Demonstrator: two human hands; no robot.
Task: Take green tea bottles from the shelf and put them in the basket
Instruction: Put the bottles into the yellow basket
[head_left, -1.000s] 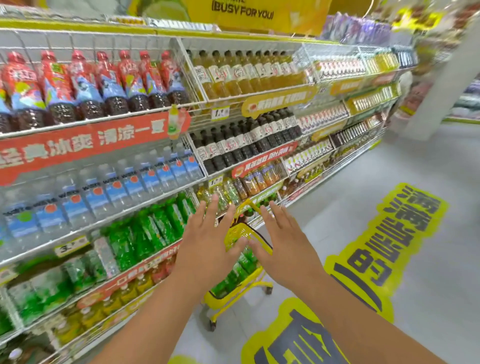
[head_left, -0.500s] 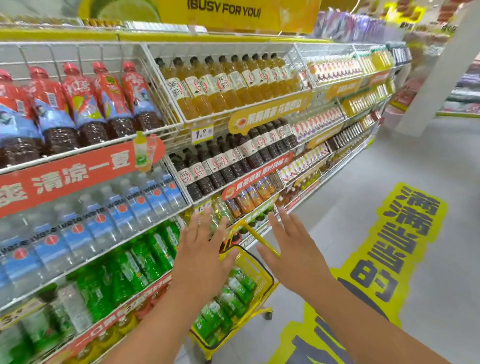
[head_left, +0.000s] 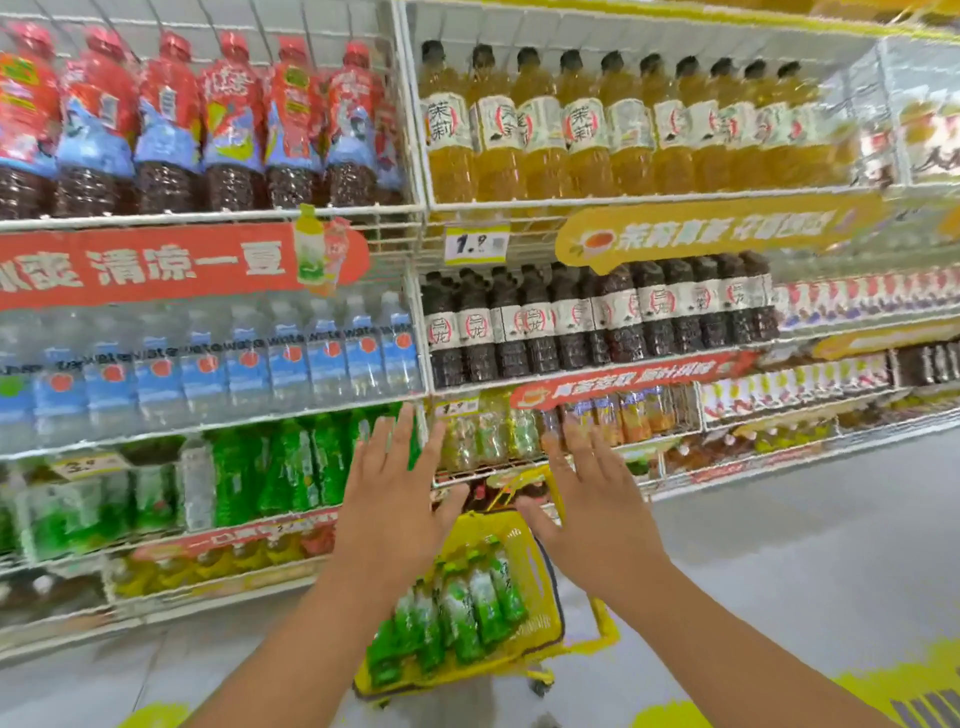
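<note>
Green tea bottles (head_left: 291, 467) stand in a row on the lower shelf at the left, behind a white wire rail. A yellow basket on wheels (head_left: 540, 587) stands on the floor in front of the shelf, holding several green tea bottles (head_left: 462, 618) lying side by side. My left hand (head_left: 395, 499) is spread open above the basket, close to the right end of the green bottle row, holding nothing. My right hand (head_left: 592, 499) is also spread open, above the basket's raised handle (head_left: 524, 480), empty.
Wire shelves (head_left: 421, 208) fill the view: red-capped dark drinks (head_left: 171, 124) top left, amber tea (head_left: 582, 124) top right, water bottles (head_left: 234, 364) and dark tea (head_left: 587, 322) below. Grey floor (head_left: 779, 571) with yellow markings (head_left: 914, 696) lies at the right.
The view has turned to face the shelf more squarely. Both hands stay open and have risen slightly toward the shelf; the basket now sits lower between my forearms.
</note>
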